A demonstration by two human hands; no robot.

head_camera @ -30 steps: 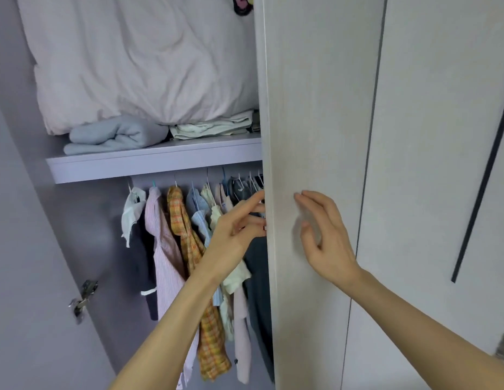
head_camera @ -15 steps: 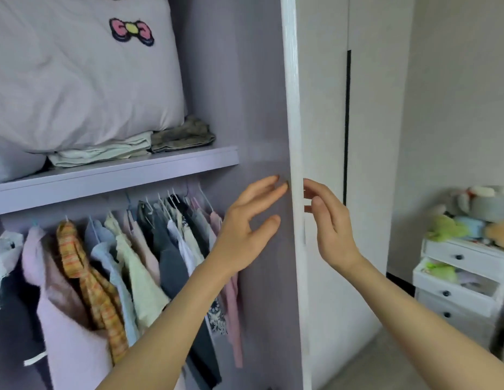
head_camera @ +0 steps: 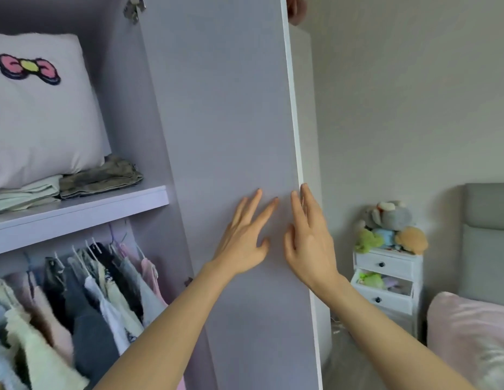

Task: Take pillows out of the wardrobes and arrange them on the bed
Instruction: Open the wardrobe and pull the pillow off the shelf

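Presently both hands lie flat and spread on the inner face of the wardrobe door (head_camera: 231,122), grasping nothing. The left hand (head_camera: 242,235) presses the panel with fingers fanned; the right hand (head_camera: 308,240) sits just beside it, fingertips at the door's white outer edge. The door stands swung well out, hinge (head_camera: 132,9) visible at the top.

The pillow (head_camera: 40,114), white with a pink bow patch, rests on the upper shelf (head_camera: 76,212), on top of folded clothes (head_camera: 99,175) and above the hanging garments (head_camera: 90,299). The bed (head_camera: 470,333) shows at lower right, near a small drawer unit (head_camera: 386,280) topped with plush toys.

Judgement: the step in hand is opening the door fully to clear access. To do it well, push evenly with both palms until the panel stands clear, avoiding the drawer unit behind it. Then reach for the pillow with both hands at its sides, lifting it off the folded stack rather than dragging, so the clothes beneath stay on the shelf
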